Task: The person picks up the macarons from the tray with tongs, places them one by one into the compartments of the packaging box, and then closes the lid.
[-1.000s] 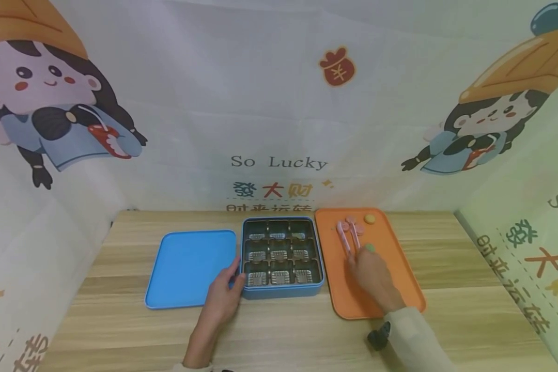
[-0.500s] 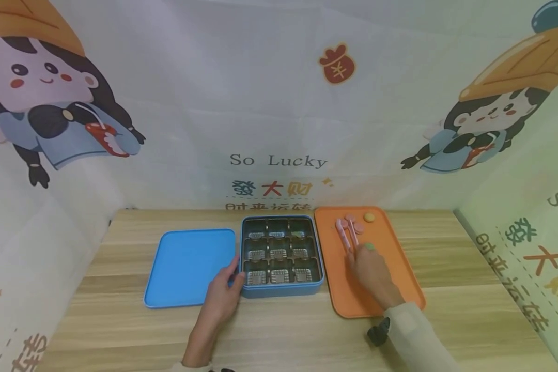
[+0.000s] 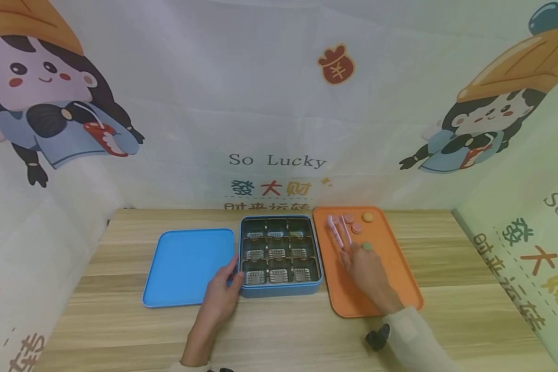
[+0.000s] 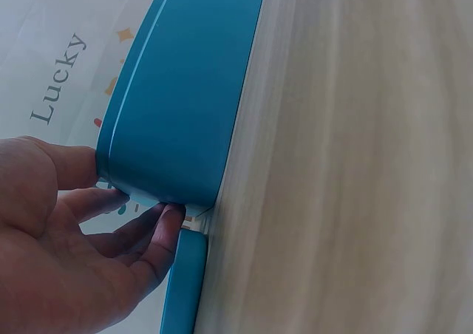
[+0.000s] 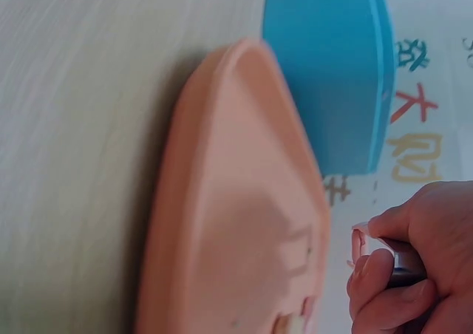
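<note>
A blue box [image 3: 281,290] with a dark insert of several compartments stands mid-table. My left hand [image 3: 220,297] touches its left side near the front corner; the thumb meets the rim and the fingertips rest on the wall [image 4: 185,90], seen from the left hand [image 4: 89,238]. Over the orange tray [image 3: 386,258], my right hand [image 3: 371,276] grips pink tongs [image 3: 347,236]. Between their spread tips shows a pink round piece [image 3: 337,219]; whether they squeeze it, I cannot tell. The right wrist view shows the right hand [image 5: 421,267] curled round the tongs [image 5: 358,247].
A flat blue lid [image 3: 190,268] lies left of the box. Further right on the tray are two pink pieces, one at the back [image 3: 349,218] and one nearer [image 3: 356,228], a yellow piece [image 3: 367,217] and a green piece [image 3: 367,246]. Printed cloth [image 3: 190,103] hangs behind.
The right hand and tongs have shifted left, and the pink piece between the tips has moved left too, away from the other pink ones. My left hand stays at the box.
</note>
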{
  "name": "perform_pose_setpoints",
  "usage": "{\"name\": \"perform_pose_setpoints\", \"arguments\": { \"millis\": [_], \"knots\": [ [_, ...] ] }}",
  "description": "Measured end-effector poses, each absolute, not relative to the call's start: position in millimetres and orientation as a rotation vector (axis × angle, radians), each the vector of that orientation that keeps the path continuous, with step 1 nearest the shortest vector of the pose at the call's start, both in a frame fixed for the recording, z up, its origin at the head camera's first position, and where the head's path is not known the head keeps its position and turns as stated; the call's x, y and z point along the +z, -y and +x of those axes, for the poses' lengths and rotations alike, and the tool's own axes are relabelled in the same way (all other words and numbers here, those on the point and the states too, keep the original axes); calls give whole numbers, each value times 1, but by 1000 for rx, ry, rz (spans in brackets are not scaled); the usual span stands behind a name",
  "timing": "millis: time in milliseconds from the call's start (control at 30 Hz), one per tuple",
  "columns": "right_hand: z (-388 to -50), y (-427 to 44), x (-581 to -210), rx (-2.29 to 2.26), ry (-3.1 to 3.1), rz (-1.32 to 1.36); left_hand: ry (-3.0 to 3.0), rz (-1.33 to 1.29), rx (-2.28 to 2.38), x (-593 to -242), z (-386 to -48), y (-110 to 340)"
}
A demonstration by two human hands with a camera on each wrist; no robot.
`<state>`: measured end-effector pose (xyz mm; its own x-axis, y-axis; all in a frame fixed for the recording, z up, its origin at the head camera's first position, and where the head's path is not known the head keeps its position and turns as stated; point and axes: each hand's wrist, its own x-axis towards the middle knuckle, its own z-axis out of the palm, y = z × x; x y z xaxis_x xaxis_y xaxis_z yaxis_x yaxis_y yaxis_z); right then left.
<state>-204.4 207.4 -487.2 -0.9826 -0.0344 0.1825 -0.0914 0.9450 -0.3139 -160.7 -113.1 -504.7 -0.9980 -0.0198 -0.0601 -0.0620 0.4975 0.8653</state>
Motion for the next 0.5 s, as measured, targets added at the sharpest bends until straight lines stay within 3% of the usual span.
{"name": "perform_pose_setpoints", "arguments": {
  "millis": [500],
  "knots": [
    [-192, -164, -465, 546, 2831, 298, -2651, -109, 1575, -505, -161, 113]
  ]
}}
